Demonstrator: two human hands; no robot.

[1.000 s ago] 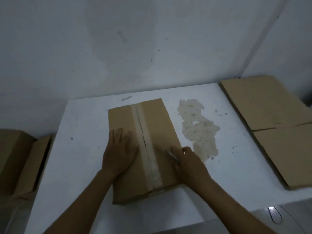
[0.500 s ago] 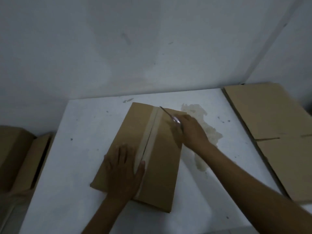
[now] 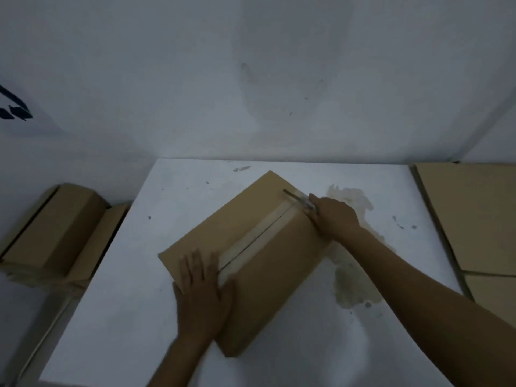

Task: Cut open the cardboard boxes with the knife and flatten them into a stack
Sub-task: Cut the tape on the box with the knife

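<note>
Cardboard box (image 3: 265, 261) lies in the middle of the white table (image 3: 125, 303), turned at a slant. Its far corner comes close to the table's back edge by the wall, and its near corner stops short of the front edge. Bare tabletop lies open to its left and, across a brown stain (image 3: 351, 286), to its right. The left hand (image 3: 202, 286) presses flat with straight fingers on the near end, beside the tape seam (image 3: 259, 236). The right hand (image 3: 333, 216) is curled round the knife (image 3: 298, 199), whose blade lies at the seam's far end. One box and one knife are on the table. Two closed boxes (image 3: 53, 233) sit off the left edge, and the flattened cardboard (image 3: 469, 219) at the right shows two panels. Since half a second ago the box has swung further clockwise, and the knife hand has followed its far end
</note>
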